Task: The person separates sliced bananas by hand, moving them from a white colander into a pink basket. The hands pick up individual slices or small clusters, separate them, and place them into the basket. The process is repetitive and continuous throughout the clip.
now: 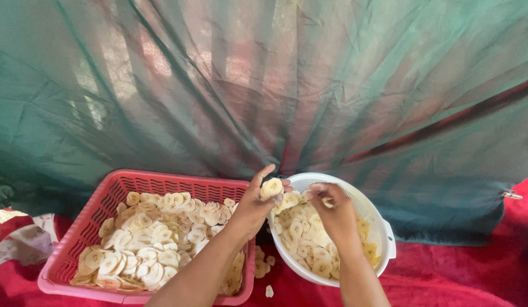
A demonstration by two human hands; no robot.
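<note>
My left hand (254,204) holds a small stack of pale banana slices (272,187) between thumb and fingers, above the gap between the two containers. My right hand (334,211) hovers over the white colander (383,227), fingers pinched on a slice at its fingertips. The colander holds several round yellow-white banana slices (301,239). To the left, a pink plastic basket (88,219) is spread with many more slices (150,239).
A green netting curtain (264,85) hangs close behind the containers. Everything rests on a red cloth (474,273). A few loose slices (268,291) lie on the cloth between basket and colander. Patterned fabric (17,241) shows at the left edge.
</note>
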